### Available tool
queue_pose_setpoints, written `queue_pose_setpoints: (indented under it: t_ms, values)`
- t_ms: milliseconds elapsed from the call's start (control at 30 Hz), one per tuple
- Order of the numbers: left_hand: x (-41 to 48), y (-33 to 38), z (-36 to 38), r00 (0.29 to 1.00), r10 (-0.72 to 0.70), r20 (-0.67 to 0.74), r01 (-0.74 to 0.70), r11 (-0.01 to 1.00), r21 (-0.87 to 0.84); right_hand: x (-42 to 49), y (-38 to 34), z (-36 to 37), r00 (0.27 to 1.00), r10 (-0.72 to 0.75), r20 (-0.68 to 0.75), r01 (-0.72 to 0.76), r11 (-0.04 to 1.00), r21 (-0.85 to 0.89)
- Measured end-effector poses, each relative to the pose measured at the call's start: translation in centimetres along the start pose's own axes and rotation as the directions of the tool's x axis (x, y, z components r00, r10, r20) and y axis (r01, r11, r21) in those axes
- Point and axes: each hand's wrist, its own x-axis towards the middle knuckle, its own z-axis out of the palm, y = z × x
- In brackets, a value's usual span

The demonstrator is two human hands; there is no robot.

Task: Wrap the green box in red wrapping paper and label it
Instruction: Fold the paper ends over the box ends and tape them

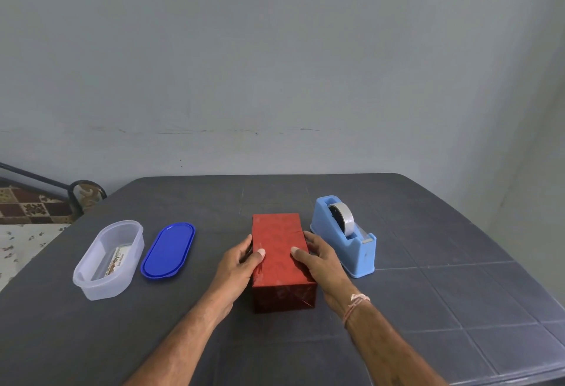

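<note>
**Head view: wrapped box held at mid-table, label not yet applied.**
The box (279,251), fully covered in red paper (284,297), rests on the table (428,294). The left hand (241,266) and right hand (324,263) grip its long sides, thumbs on top. Hold it square, then likely fetch the label (117,260) from the clear tub (91,281) beside the blue lid (168,251). A tape dispenser (345,239) stands just right of the right hand. The label's print is too small to read.

You will find nothing here that you can read. The printed card (117,259) inside the clear container (101,291) at the left bears lettering too blurred to read, as is the small mark on the blue lid (168,251) beside it.
</note>
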Motion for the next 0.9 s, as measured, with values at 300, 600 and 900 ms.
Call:
queue_pose_setpoints:
  t_ms: [300, 600, 900]
  values:
    - [-0.1, 0.3, -0.3, 1.0, -0.006, 0.009, 0.006, 1.0, 0.009, 0.0, -0.1, 0.2, 1.0, 0.009, -0.008, -0.009, 1.0, -0.001]
    - [-0.4, 0.5, -0.9, 0.998, -0.025, -0.065, 0.026, 0.999, 0.028, -0.5, -1.7, 1.2, 0.991, -0.034, -0.126, -0.003, 0.959, -0.283]
    - [-1.5, 1.5, -13.5, 0.846, 0.254, -0.469, -0.048, 0.912, 0.408, -0.4, -4.2, 14.4, 0.844, -0.524, 0.113, 0.456, 0.592, -0.665]
